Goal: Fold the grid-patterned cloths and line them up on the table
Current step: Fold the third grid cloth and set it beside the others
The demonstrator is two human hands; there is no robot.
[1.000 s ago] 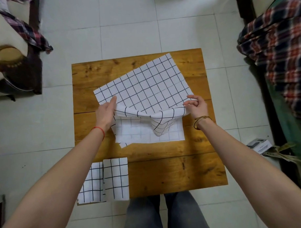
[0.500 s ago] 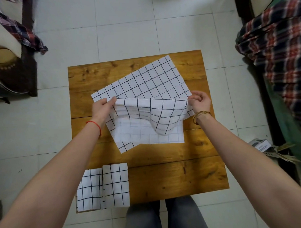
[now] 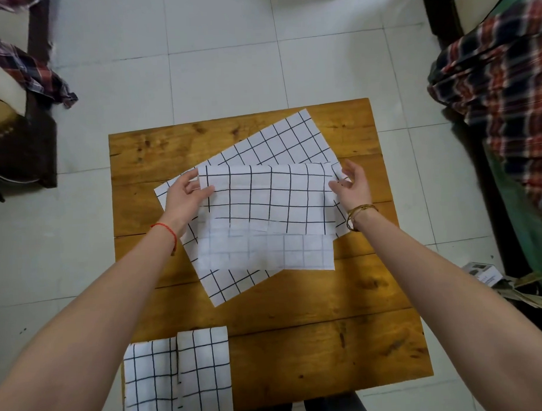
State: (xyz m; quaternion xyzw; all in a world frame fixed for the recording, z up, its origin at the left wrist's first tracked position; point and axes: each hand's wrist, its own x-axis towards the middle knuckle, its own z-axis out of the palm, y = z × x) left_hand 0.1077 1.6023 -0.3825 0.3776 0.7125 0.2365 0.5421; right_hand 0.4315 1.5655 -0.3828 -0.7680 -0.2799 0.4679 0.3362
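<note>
In the head view, a white cloth with a black grid [image 3: 263,202] is held up by its two upper corners over the middle of the wooden table [image 3: 329,332]. My left hand [image 3: 186,197] pinches its left corner and my right hand [image 3: 352,185] pinches its right corner. The cloth's lower part lies on the table with its pale back showing. Under it, a second grid cloth [image 3: 279,140] lies flat and turned at an angle. Two folded grid cloths [image 3: 151,381] [image 3: 205,370] lie side by side at the table's near left corner.
Plaid fabric [image 3: 498,74] covers furniture at the right, and a dark chair with more plaid cloth [image 3: 28,72] stands at the left. A small box [image 3: 481,273] lies on the tiled floor to the right. My legs show under the near table edge.
Both hands have raised the top cloth's edge and drawn it taut. Its sagging middle has flattened into a straight sheet.
</note>
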